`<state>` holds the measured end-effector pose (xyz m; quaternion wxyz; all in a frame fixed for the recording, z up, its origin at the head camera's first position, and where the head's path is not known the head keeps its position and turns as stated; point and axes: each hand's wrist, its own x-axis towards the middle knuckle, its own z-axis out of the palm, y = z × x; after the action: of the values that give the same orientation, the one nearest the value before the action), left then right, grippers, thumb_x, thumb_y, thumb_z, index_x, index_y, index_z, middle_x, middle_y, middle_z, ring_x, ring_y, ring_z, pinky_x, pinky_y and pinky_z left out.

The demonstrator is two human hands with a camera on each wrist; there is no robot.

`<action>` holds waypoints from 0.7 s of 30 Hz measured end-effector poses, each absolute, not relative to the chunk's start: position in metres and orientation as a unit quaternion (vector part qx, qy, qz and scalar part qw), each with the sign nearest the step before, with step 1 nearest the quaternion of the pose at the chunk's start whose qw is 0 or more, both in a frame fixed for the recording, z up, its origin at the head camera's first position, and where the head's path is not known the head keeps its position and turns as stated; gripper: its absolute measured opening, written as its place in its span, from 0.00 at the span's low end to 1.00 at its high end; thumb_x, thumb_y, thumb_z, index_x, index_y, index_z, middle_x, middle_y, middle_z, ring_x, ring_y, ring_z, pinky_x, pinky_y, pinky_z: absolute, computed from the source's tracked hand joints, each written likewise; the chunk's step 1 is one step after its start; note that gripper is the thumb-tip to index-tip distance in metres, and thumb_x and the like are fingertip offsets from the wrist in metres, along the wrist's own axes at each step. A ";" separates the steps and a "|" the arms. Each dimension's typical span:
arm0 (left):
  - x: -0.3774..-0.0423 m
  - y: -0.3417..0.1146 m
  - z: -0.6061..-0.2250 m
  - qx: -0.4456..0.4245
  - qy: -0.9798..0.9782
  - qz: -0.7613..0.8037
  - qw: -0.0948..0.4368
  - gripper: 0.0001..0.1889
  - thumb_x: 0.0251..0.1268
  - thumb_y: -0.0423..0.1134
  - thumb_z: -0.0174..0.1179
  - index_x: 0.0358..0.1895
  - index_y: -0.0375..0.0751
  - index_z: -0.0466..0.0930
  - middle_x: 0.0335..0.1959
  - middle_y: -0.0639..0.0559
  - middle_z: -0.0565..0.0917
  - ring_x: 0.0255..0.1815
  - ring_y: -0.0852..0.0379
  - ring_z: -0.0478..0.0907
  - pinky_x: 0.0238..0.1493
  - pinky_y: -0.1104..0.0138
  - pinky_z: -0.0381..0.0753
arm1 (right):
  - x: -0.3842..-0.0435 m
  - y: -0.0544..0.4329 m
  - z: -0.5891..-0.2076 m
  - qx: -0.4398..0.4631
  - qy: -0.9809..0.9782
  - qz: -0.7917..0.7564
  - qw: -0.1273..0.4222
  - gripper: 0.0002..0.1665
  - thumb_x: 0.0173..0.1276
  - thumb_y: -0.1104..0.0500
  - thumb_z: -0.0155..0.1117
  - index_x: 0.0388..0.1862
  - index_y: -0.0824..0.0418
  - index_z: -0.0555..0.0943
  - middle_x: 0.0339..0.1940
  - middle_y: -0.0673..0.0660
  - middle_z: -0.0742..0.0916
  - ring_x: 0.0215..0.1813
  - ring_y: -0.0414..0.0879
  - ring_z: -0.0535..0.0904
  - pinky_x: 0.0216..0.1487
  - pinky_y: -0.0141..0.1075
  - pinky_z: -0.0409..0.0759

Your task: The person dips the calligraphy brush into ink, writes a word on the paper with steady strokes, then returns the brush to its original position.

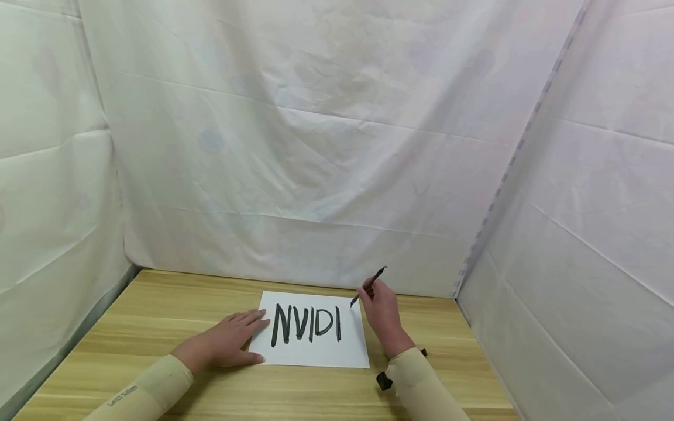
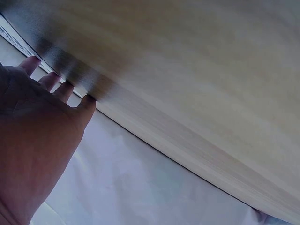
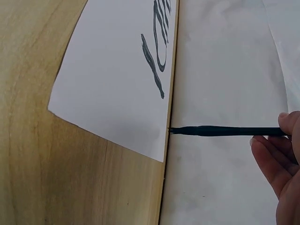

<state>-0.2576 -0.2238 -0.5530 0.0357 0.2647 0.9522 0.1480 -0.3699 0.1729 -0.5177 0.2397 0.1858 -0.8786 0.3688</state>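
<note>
A white sheet of paper (image 1: 316,355) lies on the table with large black letters (image 1: 317,323) reading "NVIDI". My left hand (image 1: 229,340) rests at the sheet's left edge, fingers spread and thumb on the lower left corner. In the left wrist view, the fingertips (image 2: 89,101) reach down to the surface. Between thumb and fingers, my right hand (image 1: 382,313) pinches a slim dark writing brush (image 3: 225,131). Its tip hangs over the sheet's upper right part, right of the last letter, and appears lifted off the paper.
The wooden table (image 1: 158,304) is bounded by white cloth (image 1: 289,164) at the back and more cloth on both sides. A black strap piece (image 1: 385,381) shows at the right wrist. The sheet lies near the table's back edge.
</note>
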 end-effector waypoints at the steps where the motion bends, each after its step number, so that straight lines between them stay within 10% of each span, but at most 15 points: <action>1: -0.258 -0.224 -0.553 0.265 0.952 0.147 0.036 0.51 0.74 0.73 0.63 0.85 0.37 0.67 0.86 0.33 0.64 0.86 0.28 0.60 0.80 0.30 0.62 | -0.370 0.173 -0.519 0.188 -0.878 0.367 0.242 0.06 0.79 0.61 0.75 0.42 0.57 0.84 0.36 0.52 0.87 0.37 0.45 0.86 0.38 0.41 0.87; 21: -0.256 -0.226 -0.556 0.266 0.952 0.148 0.033 0.51 0.73 0.73 0.64 0.85 0.37 0.67 0.86 0.33 0.64 0.86 0.28 0.60 0.80 0.30 0.62 | -0.368 0.171 -0.525 0.200 -0.881 0.364 0.225 0.08 0.78 0.61 0.75 0.41 0.55 0.83 0.35 0.50 0.87 0.38 0.44 0.86 0.38 0.40 0.88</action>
<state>-0.2563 -0.2259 -0.5558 0.0329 0.2661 0.9519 0.1482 -0.3679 0.1711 -0.5248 0.2250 0.2004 -0.8815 0.3636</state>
